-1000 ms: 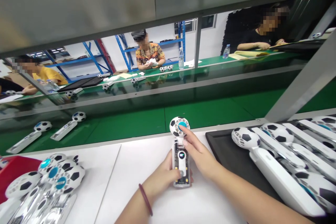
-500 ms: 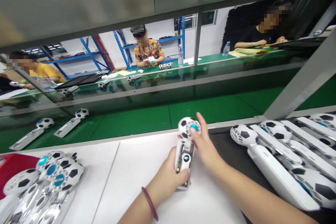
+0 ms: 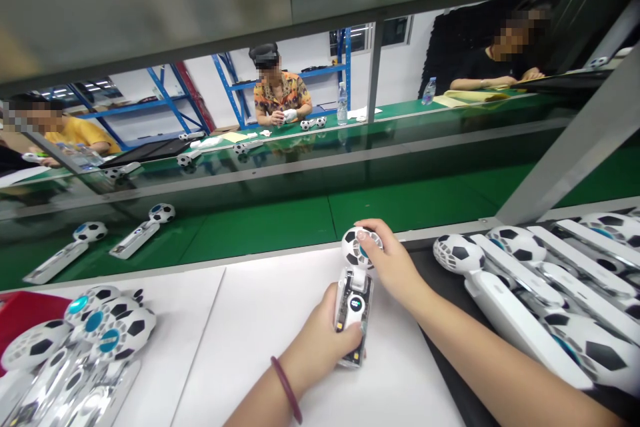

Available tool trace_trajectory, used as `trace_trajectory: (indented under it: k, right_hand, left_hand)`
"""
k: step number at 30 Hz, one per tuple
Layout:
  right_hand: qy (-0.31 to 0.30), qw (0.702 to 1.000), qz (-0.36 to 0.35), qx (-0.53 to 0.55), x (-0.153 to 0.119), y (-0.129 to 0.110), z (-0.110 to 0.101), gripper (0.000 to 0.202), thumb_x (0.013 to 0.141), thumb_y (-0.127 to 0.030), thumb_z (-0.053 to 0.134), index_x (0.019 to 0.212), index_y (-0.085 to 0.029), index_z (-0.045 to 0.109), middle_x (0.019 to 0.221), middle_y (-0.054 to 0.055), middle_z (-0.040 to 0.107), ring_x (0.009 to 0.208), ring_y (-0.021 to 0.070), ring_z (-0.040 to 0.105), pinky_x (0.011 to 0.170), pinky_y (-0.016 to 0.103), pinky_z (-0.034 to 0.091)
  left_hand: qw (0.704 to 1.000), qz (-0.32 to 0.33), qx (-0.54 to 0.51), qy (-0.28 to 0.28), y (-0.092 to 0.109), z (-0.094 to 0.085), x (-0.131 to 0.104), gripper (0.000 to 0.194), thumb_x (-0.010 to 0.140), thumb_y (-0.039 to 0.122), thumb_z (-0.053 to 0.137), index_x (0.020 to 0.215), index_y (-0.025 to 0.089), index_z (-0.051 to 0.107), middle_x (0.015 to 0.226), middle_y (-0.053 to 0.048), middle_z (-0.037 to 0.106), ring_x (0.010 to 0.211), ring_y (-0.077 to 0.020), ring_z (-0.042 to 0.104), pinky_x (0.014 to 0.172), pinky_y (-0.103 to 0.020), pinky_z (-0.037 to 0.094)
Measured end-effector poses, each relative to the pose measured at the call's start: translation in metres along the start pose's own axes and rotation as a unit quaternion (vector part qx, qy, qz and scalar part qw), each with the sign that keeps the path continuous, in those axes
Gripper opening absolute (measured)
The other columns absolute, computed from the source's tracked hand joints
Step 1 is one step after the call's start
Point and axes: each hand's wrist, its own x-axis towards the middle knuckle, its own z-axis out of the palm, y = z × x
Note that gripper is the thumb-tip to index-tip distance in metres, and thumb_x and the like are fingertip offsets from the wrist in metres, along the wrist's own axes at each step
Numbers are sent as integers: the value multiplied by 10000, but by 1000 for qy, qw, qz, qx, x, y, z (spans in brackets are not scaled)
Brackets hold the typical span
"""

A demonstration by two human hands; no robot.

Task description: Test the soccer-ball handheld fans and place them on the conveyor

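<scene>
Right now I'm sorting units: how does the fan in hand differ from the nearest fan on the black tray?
The held fan is gripped by both hands, its display lit; the tray fan lies untouched among others. The held one has a clear handle; the tray one's is solid white. Both have soccer-ball heads.

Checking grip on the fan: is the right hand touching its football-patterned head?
Touching. The head view shows the right hand with fingers laid over the fan's head, no gap visible, while the left hand wraps the handle.
</scene>
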Motion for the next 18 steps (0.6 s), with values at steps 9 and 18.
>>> trace_trajectory:
  k: [9, 18]
  right_hand:
    - [-61, 946, -31, -317, 1, -29, -16, 378, 891, -437, 320, 610, -188, 366, 621, -22, 468, 566, 131, 414, 516, 248, 265]
    - [-44, 932, -17, -360, 1, -31, -17, 402, 904, -446, 266, 604, -184, 320, 619, -12, 474, 535, 132, 381, 502, 250, 234]
  left_hand:
    - [991, 26, 130, 2, -1, 4, -3, 321, 690, 136, 526, 999, 190, 462, 810, 0, 540, 719, -152, 520, 650, -264, 409]
    - [990, 33, 135, -9, -1, 3, -3, 325, 692, 147, 534, 1008, 186, 475, 858, -9, 557, 776, -166, 514, 701, -275, 402]
